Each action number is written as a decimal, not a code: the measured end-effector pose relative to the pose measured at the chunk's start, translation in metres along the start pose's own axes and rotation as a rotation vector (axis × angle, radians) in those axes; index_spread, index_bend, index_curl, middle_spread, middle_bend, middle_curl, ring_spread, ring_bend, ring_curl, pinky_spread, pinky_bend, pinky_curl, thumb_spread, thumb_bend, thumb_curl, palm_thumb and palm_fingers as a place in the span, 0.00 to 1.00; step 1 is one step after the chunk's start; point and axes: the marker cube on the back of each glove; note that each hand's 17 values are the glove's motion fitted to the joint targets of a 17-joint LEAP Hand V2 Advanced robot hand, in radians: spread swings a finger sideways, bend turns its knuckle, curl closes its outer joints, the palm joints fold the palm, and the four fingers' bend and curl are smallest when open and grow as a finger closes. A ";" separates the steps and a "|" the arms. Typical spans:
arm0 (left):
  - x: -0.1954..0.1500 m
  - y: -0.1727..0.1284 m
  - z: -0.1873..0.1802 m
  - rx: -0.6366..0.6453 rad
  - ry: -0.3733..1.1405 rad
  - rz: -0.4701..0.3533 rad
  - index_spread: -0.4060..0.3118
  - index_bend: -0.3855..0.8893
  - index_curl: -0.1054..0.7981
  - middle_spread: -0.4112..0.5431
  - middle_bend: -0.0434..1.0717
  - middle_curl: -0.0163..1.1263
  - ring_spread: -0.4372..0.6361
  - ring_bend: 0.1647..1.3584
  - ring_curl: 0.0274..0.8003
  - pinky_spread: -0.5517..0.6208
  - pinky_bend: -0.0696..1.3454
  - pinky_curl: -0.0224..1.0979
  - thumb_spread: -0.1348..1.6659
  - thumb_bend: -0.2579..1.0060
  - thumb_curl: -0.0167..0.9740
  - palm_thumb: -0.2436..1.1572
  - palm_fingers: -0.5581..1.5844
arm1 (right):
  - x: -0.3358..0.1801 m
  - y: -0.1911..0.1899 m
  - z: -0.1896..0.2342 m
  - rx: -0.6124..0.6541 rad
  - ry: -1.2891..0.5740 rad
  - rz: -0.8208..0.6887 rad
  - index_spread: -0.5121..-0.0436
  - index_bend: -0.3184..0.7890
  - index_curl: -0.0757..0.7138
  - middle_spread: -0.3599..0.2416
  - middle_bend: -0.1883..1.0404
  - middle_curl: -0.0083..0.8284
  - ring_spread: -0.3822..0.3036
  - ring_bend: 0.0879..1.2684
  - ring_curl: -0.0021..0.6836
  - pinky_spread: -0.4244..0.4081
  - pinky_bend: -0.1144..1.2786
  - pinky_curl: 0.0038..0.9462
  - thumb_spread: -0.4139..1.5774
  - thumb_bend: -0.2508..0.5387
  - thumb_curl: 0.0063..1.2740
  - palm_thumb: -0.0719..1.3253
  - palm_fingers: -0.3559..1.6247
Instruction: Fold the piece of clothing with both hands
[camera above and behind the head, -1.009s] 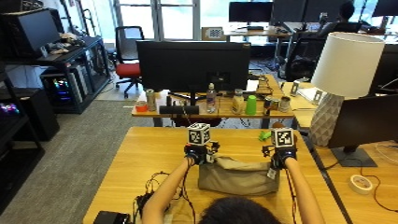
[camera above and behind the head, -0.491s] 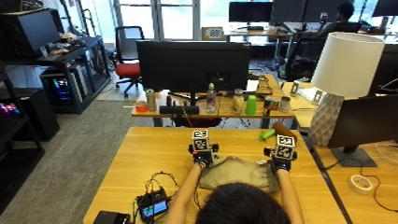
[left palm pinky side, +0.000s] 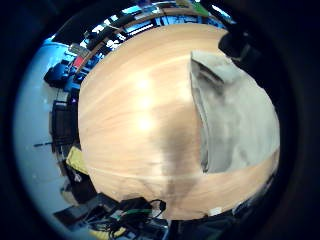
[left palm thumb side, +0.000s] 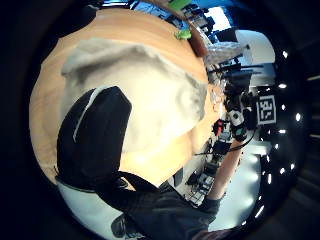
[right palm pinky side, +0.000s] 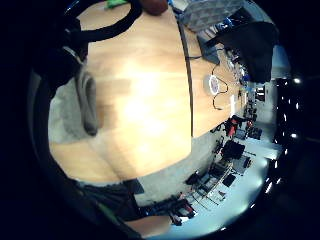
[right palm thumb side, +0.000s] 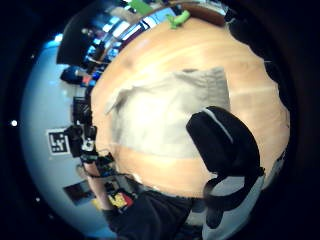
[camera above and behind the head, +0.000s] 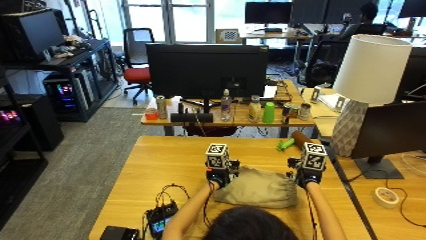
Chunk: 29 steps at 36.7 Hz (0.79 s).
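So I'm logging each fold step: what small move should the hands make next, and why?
Probably lower both hands and press the far edge flat. The cloth lies bunched and domed on the table, with the left hand and right hand at its far corners, so the fold looks made but not yet smoothed.

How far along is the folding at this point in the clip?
Partly done: the beige garment lies bunched into a compact, doubled-over bundle on the wooden table. In hand: the left hand and right hand sit at its far corners; whether they grip cloth is unclear. Left: squaring the uneven edges, and probably another fold.
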 end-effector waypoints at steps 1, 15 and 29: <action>0.002 0.005 0.003 -0.020 -0.004 0.009 0.42 0.45 0.53 0.44 0.12 0.29 0.38 0.30 0.52 0.42 0.41 0.40 0.80 0.19 0.32 0.37 0.45 | 0.006 -0.001 0.006 -0.033 0.028 0.038 0.44 0.35 0.33 0.43 0.30 0.53 0.36 0.38 0.62 0.37 0.52 0.44 0.85 0.25 0.16 0.61 0.54; 0.003 0.057 0.099 -0.558 -0.081 -0.070 0.46 0.38 0.48 0.59 0.17 0.23 0.68 0.31 0.48 0.76 0.41 0.37 0.73 0.15 0.24 0.18 0.23 | -0.003 0.060 0.058 -0.187 0.014 0.343 0.44 0.36 0.29 0.53 0.31 0.49 0.52 0.36 0.59 0.57 0.54 0.42 0.83 0.25 0.12 0.39 0.38; 0.003 0.064 0.115 -0.643 -0.046 -0.085 0.45 0.37 0.39 0.66 0.20 0.24 0.83 0.20 0.37 0.88 0.33 0.31 0.63 0.13 0.18 0.09 0.18 | -0.008 0.078 0.082 -0.205 -0.011 0.507 0.57 0.47 0.37 0.57 0.32 0.49 0.61 0.25 0.53 0.58 0.50 0.39 0.81 0.29 0.13 0.31 0.41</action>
